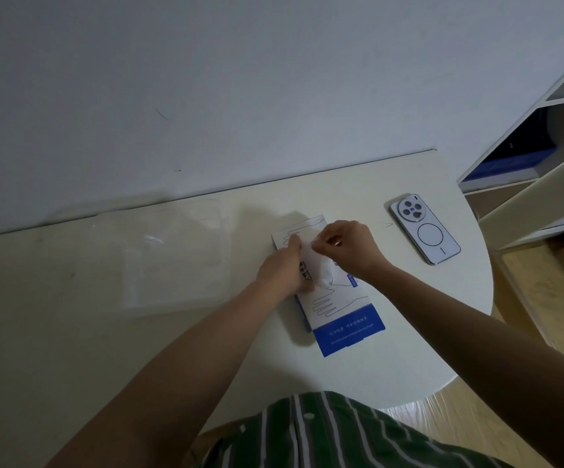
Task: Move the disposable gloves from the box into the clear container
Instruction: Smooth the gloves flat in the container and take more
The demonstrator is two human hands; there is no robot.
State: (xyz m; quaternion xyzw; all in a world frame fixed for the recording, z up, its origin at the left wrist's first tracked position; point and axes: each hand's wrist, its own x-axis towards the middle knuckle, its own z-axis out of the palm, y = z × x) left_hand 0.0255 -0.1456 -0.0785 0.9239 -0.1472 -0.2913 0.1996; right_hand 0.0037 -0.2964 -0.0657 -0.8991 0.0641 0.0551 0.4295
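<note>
A white and blue glove box [341,315] lies flat on the cream table [71,332], a little right of centre. My left hand [282,268] rests on the box's left side with fingers straight, holding it down. My right hand [344,246] pinches a thin translucent glove [317,268] that rises out of the box's opening. The clear container [159,258] sits to the left of the box, near the wall; I cannot tell what is inside it.
A light phone [424,229] lies face down on the table right of the box. The table's rounded edge curves past it. A white shelf unit [537,157] stands at the right, over a wooden floor. The wall runs along the table's far edge.
</note>
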